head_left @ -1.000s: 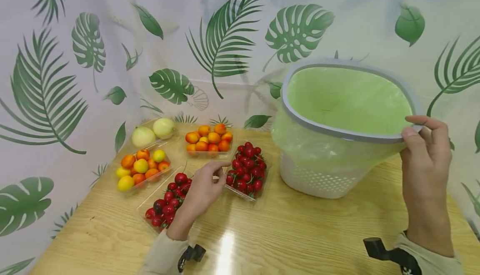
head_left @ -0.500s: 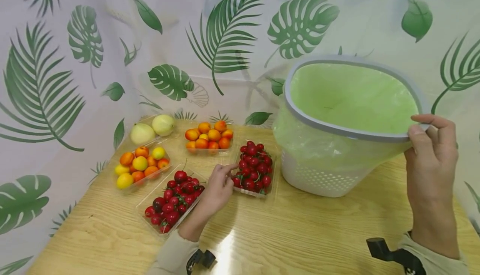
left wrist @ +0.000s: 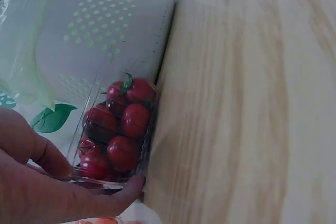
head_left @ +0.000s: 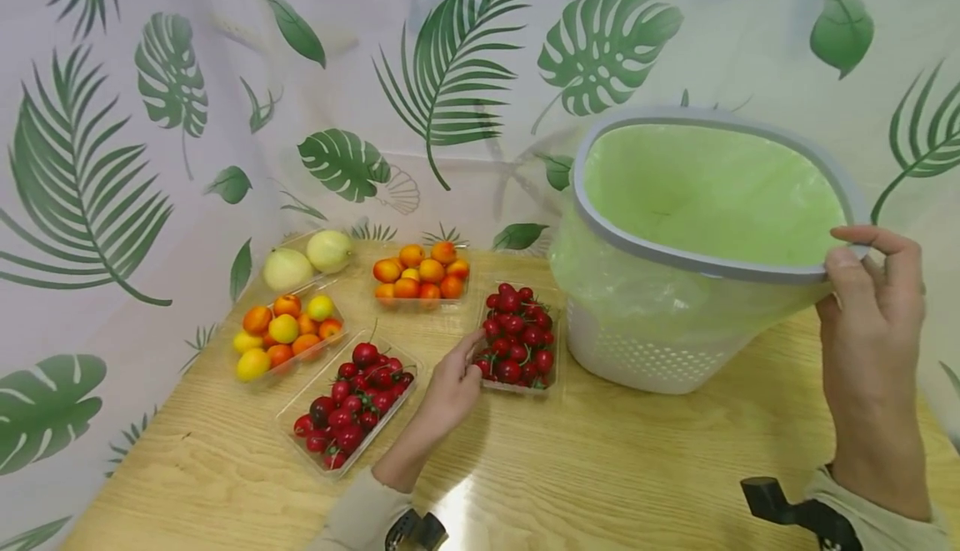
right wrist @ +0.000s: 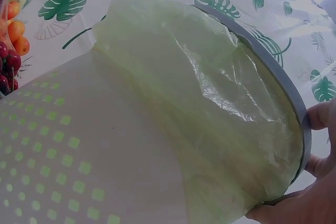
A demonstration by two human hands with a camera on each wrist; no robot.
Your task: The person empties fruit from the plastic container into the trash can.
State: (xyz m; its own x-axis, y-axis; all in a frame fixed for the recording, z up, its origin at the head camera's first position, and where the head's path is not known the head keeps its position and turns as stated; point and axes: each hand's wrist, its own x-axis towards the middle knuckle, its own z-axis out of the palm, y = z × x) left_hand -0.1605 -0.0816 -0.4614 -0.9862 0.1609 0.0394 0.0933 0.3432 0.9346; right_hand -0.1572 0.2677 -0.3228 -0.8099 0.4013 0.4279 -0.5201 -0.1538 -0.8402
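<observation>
Bin rim (head_left: 705, 264) in right grip (head_left: 876, 309).

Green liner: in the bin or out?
In: the green liner covers the inside of the bin, its edge hanging outside below the gray rim.

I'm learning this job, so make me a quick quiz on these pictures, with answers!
1. Which hand grips the rim of the bin? A) left B) right
2. True or false: a green bag lines the bin.
3. How many tubs hold red fruit, and which one does the left hand grip?

Key:
1. B, the right hand.
2. True.
3. Two; it grips the one beside the bin.
</observation>
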